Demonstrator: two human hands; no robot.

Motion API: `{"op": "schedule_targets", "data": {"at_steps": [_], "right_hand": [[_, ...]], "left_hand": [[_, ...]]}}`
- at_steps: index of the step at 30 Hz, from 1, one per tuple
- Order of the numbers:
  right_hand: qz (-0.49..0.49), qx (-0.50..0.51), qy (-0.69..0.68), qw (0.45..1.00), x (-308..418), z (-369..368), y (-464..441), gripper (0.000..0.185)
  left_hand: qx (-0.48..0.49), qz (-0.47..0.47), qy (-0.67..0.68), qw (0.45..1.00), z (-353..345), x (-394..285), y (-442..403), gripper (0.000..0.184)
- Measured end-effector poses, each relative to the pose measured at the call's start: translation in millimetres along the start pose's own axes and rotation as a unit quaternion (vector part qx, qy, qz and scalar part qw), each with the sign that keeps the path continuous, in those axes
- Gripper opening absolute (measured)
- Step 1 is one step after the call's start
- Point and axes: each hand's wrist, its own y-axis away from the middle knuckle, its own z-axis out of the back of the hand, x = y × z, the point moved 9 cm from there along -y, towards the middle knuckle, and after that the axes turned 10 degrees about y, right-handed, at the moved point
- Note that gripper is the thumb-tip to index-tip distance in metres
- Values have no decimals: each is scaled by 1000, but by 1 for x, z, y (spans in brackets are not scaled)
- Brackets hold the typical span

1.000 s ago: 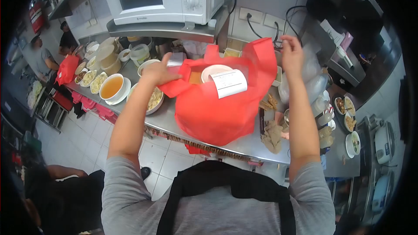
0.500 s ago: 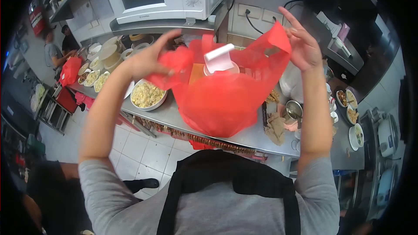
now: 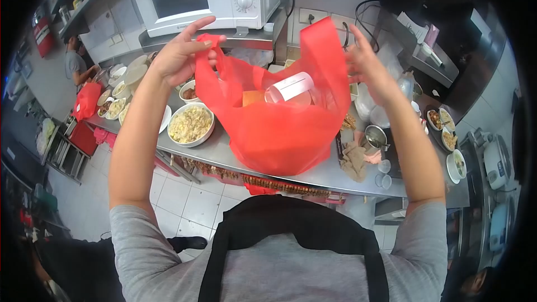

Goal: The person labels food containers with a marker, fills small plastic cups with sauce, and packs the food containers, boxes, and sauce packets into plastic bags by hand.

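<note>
A red carrier bag (image 3: pixel 279 134) stands upright on the steel counter, its mouth wide. Inside it show a white paper slip (image 3: pixel 291 86), curled over a round container, and an orange-brown item (image 3: pixel 253 98). My left hand (image 3: pixel 182 56) has its lower fingers hooked in the bag's left handle, with the index finger stretched out. Beside the right handle, my right hand (image 3: pixel 369 70) is open, fingers apart; some fingertips are partly hidden behind the bag's edge.
A white bowl of chopped yellowish food (image 3: pixel 191 125) sits left of the bag. To the right are a metal cup (image 3: pixel 373 138) and a brown cloth (image 3: pixel 353 161). A white microwave (image 3: pixel 196 0) stands on a shelf behind. Another person (image 3: pixel 77 66) stands far left.
Both hands have shifted around the bag. The left handle is now pulled up and leftward, and the right handle stands upright, farther left. The slip inside has tilted, and my right hand has lowered.
</note>
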Motion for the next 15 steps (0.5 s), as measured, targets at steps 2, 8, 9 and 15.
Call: {"op": "schedule_targets", "data": {"at_steps": [2,8,9,15], "right_hand": [[99,-17,206,973,27,-30,4,96],[40,104,-41,993,41,-46,-54,81],[51,51,-107,992,55,-7,-70,79],[-83,274,-425,859,41,-60,-56,61]], "left_hand": [[44,-32,-32,998,-35,-15,0,63],[14,-34,-92,995,-62,-36,-16,57],[3,-45,-105,993,-57,-42,-17,57],[-1,-33,-236,971,-63,-42,-23,55]]}}
